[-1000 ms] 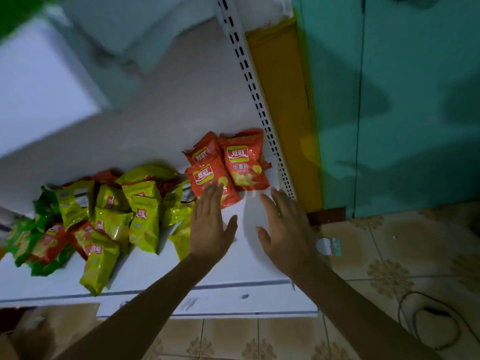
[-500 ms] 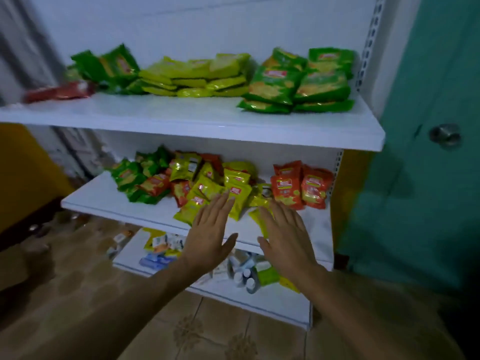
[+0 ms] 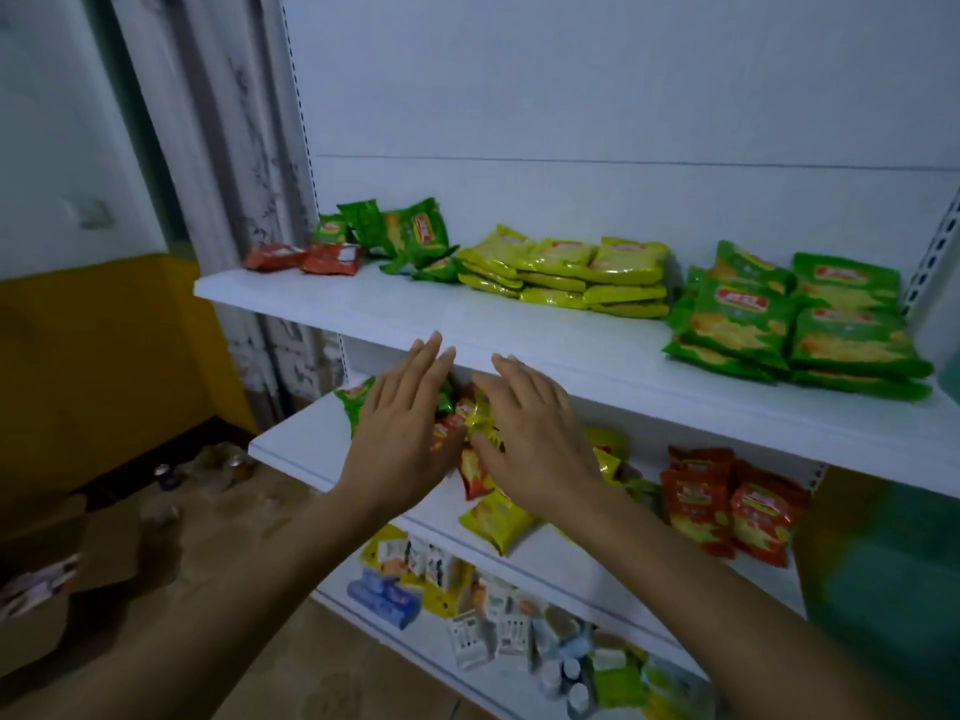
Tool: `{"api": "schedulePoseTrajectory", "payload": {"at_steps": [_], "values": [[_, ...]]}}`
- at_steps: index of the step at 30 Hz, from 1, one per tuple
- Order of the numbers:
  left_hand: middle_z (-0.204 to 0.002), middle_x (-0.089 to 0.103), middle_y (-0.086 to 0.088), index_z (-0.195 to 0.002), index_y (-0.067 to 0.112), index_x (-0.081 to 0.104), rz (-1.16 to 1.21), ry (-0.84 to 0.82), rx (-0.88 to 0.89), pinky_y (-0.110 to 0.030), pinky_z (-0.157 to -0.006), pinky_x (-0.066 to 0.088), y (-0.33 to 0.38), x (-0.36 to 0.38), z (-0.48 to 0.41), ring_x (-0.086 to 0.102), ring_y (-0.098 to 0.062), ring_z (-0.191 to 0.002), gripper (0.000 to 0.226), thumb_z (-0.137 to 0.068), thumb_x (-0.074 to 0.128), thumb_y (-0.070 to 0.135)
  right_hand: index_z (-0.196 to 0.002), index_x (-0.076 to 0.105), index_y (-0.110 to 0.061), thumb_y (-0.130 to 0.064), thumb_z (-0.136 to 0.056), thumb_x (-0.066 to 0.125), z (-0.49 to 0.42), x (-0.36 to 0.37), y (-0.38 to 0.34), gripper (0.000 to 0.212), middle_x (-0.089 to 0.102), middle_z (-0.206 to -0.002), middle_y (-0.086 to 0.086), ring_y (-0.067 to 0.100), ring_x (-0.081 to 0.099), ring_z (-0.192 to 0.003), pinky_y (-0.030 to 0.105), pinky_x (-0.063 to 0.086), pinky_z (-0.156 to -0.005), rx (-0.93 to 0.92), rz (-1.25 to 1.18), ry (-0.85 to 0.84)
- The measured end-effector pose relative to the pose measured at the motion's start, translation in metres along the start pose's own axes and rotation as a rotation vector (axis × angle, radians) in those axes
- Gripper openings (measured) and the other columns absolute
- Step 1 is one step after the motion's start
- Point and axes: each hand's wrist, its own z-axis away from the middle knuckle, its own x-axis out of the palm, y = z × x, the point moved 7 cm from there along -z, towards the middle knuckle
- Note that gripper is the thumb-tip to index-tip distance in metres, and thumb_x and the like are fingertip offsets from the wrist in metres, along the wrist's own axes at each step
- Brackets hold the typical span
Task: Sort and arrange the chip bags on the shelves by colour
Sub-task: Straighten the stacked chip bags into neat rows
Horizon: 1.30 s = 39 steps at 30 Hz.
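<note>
Chip bags (image 3: 493, 519); left hand (image 3: 402, 439), right hand (image 3: 537, 439) outstretched, fingers (image 3: 430, 356) straight.

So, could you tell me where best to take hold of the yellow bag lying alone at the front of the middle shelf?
Pinch the yellow bag at its near end, coming from the front and slightly above with the right hand. It lies flat by the front edge of the middle shelf, with that end bare and pointing outward.

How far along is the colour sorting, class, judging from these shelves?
Done: yellow stack and green stack on the top shelf; red bags grouped below. In hand: left hand and right hand, flat, over the mixed pile. Left: that pile, plus loose bags top left.
</note>
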Motion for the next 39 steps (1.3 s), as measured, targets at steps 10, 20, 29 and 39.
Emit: {"api": "schedulePoseTrajectory", "payload": {"at_steps": [10,20,29,39], "values": [[-0.162,0.010,0.002,-0.152,0.022,0.017,-0.267,-0.098,-0.062,-0.044,-0.115,0.024,-0.176,0.013,-0.074,0.007,-0.013,-0.147,0.073,-0.092,0.044,0.054,-0.147,0.031,-0.023,-0.037,-0.096,0.050,-0.201,0.101,0.013,0.057,0.023,-0.156,0.003,0.020,0.019,-0.144,0.035,0.018,-0.115,0.039,-0.237,-0.083],[-0.157,0.000,0.012,-0.153,0.029,0.015,-0.199,-0.052,-0.266,-0.034,-0.115,0.004,-0.303,0.018,-0.112,-0.002,-0.004,-0.143,0.079,-0.088,0.011,0.075,-0.146,0.032,-0.024,-0.044,-0.094,0.051,-0.329,0.188,-0.015,0.059,0.027,-0.154,0.004,0.022,0.024,-0.141,0.037,0.024,-0.113,-0.115,-0.136,-0.272],[-0.161,0.012,0.006,-0.151,0.030,0.022,-0.058,-0.122,-0.235,-0.033,-0.117,0.004,-0.448,0.064,-0.188,0.012,-0.015,-0.148,0.064,-0.095,0.037,0.059,-0.146,0.031,-0.025,-0.048,-0.094,0.049,-0.431,0.270,-0.033,0.059,0.028,-0.153,0.003,0.022,0.027,-0.139,0.036,0.026,-0.112,-0.060,-0.010,-0.259],[-0.158,0.028,0.000,-0.143,0.029,0.041,-0.066,-0.206,-0.118,-0.051,-0.117,0.018,-0.613,0.103,-0.278,0.018,-0.024,-0.147,0.081,-0.078,0.012,0.068,-0.146,0.037,-0.022,-0.046,-0.094,0.052,-0.562,0.333,-0.041,0.059,0.031,-0.154,0.004,0.022,0.030,-0.140,0.037,0.028,-0.112,0.164,0.029,-0.173]]}}
